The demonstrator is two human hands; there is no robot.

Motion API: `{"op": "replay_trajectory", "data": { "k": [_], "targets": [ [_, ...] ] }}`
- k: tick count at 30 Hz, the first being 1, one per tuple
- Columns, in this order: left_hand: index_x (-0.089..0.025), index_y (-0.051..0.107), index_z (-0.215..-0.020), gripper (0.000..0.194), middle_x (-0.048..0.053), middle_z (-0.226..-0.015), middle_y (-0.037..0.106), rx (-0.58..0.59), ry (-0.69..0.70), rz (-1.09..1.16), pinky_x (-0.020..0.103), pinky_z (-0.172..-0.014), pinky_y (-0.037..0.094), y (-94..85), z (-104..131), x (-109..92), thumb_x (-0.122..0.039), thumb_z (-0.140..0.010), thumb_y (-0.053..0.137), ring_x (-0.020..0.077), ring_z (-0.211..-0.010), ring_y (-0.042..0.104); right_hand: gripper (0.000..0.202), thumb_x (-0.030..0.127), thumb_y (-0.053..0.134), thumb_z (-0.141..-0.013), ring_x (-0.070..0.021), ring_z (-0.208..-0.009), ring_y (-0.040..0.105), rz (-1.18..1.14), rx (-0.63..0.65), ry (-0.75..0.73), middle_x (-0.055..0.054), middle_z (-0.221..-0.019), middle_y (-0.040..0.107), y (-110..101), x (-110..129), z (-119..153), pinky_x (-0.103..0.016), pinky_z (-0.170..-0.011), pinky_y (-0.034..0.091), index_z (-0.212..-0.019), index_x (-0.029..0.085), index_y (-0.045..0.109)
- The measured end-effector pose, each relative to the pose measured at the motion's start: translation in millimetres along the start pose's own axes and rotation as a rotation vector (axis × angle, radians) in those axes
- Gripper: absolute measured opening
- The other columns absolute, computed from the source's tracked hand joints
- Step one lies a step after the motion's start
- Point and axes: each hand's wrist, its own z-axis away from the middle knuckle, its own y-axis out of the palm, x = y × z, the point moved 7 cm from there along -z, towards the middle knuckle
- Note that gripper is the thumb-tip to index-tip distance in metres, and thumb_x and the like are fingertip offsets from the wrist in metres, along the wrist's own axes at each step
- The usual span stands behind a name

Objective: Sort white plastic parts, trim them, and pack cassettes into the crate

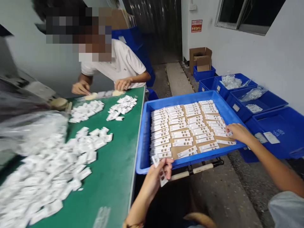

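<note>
Broadly, the green worktop (116,161) spread toward eight o'clock, the blue tray (190,160) between three and four, bearing white strips (200,130) in columns. At the tray's three o'clock, the right hand (238,133) lay at the strips, its grip impossible to tell; at seven, the left hand (157,172) pinched a single loose strip (163,181).

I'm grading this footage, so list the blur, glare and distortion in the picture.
Head view: the pile of white pieces at lower left and the plastic bag look smeared; head view: the strips in the blue tray are crisper; head view: pale glare streaks mark the dark curtain; head view: the window slants, perhaps from a wide lens.
</note>
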Motion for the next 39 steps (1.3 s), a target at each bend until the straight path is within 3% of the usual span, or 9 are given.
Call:
{"op": "replay_trajectory", "data": {
  "k": [5,9,16,22,27,29,32,36,39],
  "targets": [
    [-0.011,0.071,-0.084,0.045,-0.001,-0.059,0.058,-0.058,-0.023,-0.04,0.02,-0.045,0.032,-4.9,3,0,-0.054,-0.071,0.079,0.0068,-0.041,0.044,0.032,0.031,0.084,-0.061,-0.0302,-0.099,0.06,0.075,0.073,-0.069,-0.006,-0.095,0.068,12,9,-1,-0.037,-0.08,0.039,-0.079,0.023,0.058],
    [-0.012,0.07,-0.083,0.043,-0.001,-0.06,0.057,-0.125,-0.056,-0.109,0.02,-0.046,0.034,-4.1,10,-5,-0.054,-0.075,0.076,0.0065,-0.041,0.042,0.034,0.02,0.085,-0.06,-0.0277,-0.096,0.059,0.042,0.142,-0.103,-0.006,-0.091,0.065,25,18,-4,-0.031,-0.07,0.038,-0.08,0.021,0.058],
    [-0.013,0.069,-0.081,0.045,0.0,-0.059,0.059,-0.151,-0.12,-0.154,0.021,-0.046,0.036,-8.8,11,-5,-0.057,-0.073,0.077,0.0079,-0.042,0.042,0.023,-0.004,0.061,-0.074,-0.024,-0.097,0.056,0.078,0.252,-0.169,-0.007,-0.095,0.062,6,27,7,-0.031,-0.072,0.035,-0.083,0.017,0.058],
    [-0.015,0.068,-0.078,0.042,-0.001,-0.057,0.058,-0.197,-0.12,-0.118,0.019,-0.047,0.034,-0.5,16,-9,-0.056,-0.074,0.077,0.006,-0.041,0.041,0.025,0.008,0.075,-0.07,-0.0239,-0.093,0.055,0.063,0.308,-0.153,-0.007,-0.093,0.058,6,32,5,-0.027,-0.062,0.031,-0.078,0.018,0.054],
    [-0.016,0.068,-0.077,0.04,0.0,-0.057,0.059,-0.22,-0.148,-0.174,0.024,-0.047,0.034,-5.3,15,-9,-0.055,-0.073,0.076,0.0084,-0.039,0.04,0.021,0.002,0.064,-0.075,-0.0168,-0.08,0.053,0.082,0.368,-0.2,-0.003,-0.089,0.056,7,35,6,-0.026,-0.058,0.028,-0.081,0.019,0.053],
    [-0.017,0.069,-0.076,0.039,-0.001,-0.051,0.053,-0.221,-0.176,-0.206,0.025,-0.046,0.032,-9.9,14,-7,-0.055,-0.074,0.075,0.0082,-0.038,0.036,0.019,0.002,0.061,-0.077,-0.0171,-0.081,0.052,0.106,0.376,-0.212,-0.004,-0.09,0.056,5,36,8,-0.026,-0.059,0.028,-0.084,0.019,0.054],
    [-0.017,0.07,-0.079,0.031,-0.003,-0.052,0.047,-0.208,-0.184,-0.165,0.023,-0.045,0.027,-10.0,12,-7,-0.047,-0.072,0.076,0.0053,-0.037,0.029,0.017,0.005,0.061,-0.08,-0.0184,-0.085,0.053,0.124,0.352,-0.216,-0.004,-0.092,0.056,3,34,8,-0.027,-0.063,0.03,-0.087,0.018,0.055],
    [-0.015,0.067,-0.085,0.029,-0.002,-0.063,0.051,-0.07,-0.153,0.008,0.023,-0.041,0.02,5.8,10,-10,-0.037,-0.066,0.07,0.0039,-0.036,0.029,0.021,0.015,0.073,-0.077,-0.0187,-0.079,0.055,0.117,0.285,-0.174,-0.003,-0.083,0.056,1,23,5,-0.027,-0.062,0.033,-0.079,0.02,0.052],
    [-0.015,0.064,-0.081,0.025,-0.003,-0.061,0.049,0.016,-0.123,0.021,0.023,-0.04,0.014,12.3,7,-9,-0.035,-0.068,0.065,0.0038,-0.036,0.027,0.025,0.034,0.068,-0.084,-0.0213,-0.076,0.055,0.136,0.013,-0.094,-0.004,-0.08,0.056,-25,24,6,-0.031,-0.062,0.037,-0.076,0.022,0.048]
  ]
}}
